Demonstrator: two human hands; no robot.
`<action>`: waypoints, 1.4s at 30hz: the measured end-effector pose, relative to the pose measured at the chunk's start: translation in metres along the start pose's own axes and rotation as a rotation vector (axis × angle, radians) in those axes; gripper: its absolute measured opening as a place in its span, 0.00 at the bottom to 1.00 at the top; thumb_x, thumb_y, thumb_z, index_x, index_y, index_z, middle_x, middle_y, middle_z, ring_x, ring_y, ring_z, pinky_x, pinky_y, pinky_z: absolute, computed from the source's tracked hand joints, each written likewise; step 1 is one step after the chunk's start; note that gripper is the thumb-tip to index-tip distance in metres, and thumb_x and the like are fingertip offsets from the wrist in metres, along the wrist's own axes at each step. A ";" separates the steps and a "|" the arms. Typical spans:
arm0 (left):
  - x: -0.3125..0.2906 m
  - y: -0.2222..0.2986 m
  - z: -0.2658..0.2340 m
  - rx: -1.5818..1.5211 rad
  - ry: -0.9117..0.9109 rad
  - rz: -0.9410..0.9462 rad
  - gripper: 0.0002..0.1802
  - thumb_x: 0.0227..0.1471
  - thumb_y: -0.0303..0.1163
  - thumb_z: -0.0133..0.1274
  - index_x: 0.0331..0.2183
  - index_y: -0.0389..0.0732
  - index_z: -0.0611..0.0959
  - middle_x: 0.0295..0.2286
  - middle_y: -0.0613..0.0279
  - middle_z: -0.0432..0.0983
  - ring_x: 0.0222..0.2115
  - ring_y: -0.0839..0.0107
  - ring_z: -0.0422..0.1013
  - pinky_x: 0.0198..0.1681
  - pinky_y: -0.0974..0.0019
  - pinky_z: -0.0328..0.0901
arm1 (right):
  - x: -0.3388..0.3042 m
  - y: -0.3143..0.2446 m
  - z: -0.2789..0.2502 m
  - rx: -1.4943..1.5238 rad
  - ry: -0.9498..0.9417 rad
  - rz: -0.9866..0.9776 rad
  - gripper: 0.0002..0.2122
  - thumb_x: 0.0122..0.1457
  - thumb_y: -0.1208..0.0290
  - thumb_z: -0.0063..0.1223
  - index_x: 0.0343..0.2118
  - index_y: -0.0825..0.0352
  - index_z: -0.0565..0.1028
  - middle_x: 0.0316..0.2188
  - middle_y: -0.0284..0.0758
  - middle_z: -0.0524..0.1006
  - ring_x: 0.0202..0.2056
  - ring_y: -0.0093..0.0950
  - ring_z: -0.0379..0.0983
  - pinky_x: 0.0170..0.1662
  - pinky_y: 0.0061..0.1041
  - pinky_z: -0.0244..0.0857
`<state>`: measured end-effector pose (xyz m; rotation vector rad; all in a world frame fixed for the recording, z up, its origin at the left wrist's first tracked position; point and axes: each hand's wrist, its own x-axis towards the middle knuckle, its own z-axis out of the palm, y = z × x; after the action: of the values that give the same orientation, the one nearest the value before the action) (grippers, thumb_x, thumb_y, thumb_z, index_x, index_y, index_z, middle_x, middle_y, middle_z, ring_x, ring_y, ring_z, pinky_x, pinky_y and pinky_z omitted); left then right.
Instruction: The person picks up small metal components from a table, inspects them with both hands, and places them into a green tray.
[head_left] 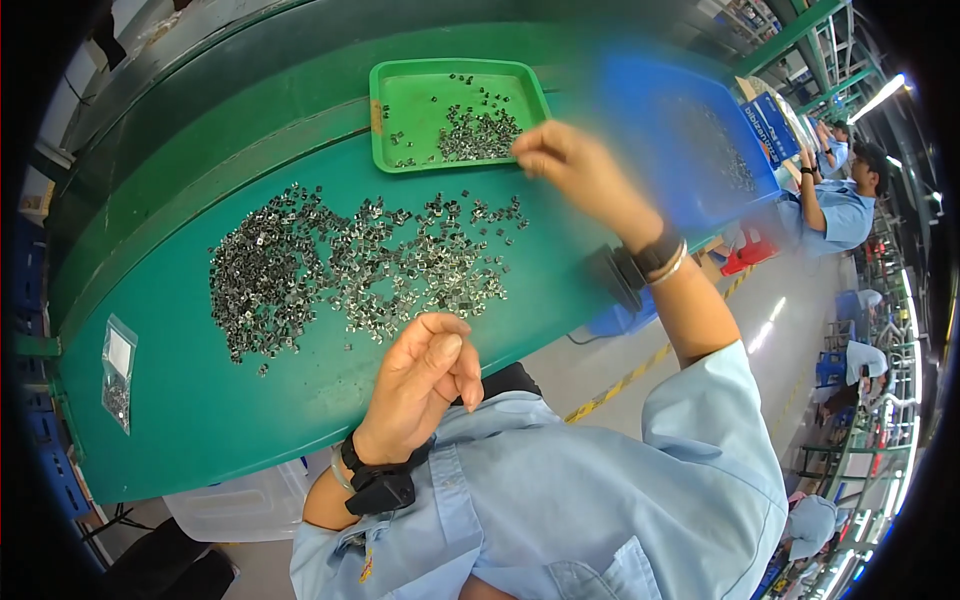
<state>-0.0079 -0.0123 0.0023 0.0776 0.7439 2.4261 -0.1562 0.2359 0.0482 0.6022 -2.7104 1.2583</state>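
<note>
My right hand (572, 168) is at the right front corner of a green tray (400, 140), its fingertips pinched together. Whatever may be between them is too small to make out. Inside the tray lie many tiny black-and-silver parts (478, 133), bunched toward its front right. On the green tabletop spreads a wide pile of similar parts (265, 265), dense at the left and looser toward the right. My left hand (425, 375) is over the near table edge, just in front of the pile. Its fingers curl in with the thumb against them, and their contents are hidden.
A clear plastic bag (118, 375) with small parts lies at the left of the table (200, 420). To the right stands a blue bin (690, 150), partly blurred. A translucent box (240, 508) sits below the near edge. Other people (845, 205) work at the far right.
</note>
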 end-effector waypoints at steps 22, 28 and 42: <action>0.001 -0.003 0.006 0.071 0.081 0.019 0.10 0.59 0.31 0.41 0.41 0.37 0.70 0.24 0.59 0.70 0.20 0.72 0.67 0.23 0.69 0.64 | -0.061 -0.033 0.008 0.338 -0.087 0.262 0.03 0.53 0.80 0.53 0.32 0.69 0.73 0.33 0.31 0.74 0.36 0.21 0.70 0.39 0.21 0.65; 0.005 0.002 0.018 0.189 0.136 0.016 0.12 0.60 0.32 0.41 0.42 0.35 0.71 0.26 0.59 0.71 0.22 0.73 0.68 0.25 0.71 0.64 | -0.082 -0.065 0.044 0.460 -0.075 -0.049 0.06 0.50 0.82 0.55 0.31 0.67 0.73 0.33 0.33 0.74 0.36 0.24 0.71 0.40 0.23 0.65; -0.003 0.001 0.011 0.147 0.159 0.091 0.13 0.60 0.36 0.41 0.38 0.36 0.71 0.25 0.60 0.71 0.21 0.73 0.68 0.23 0.72 0.63 | -0.097 -0.072 0.082 0.206 0.086 -0.345 0.11 0.44 0.82 0.60 0.32 0.65 0.73 0.33 0.35 0.73 0.37 0.32 0.70 0.38 0.28 0.65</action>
<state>-0.0034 -0.0092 0.0118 -0.0240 1.0099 2.4820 -0.0328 0.1624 0.0217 0.9639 -2.2944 1.4346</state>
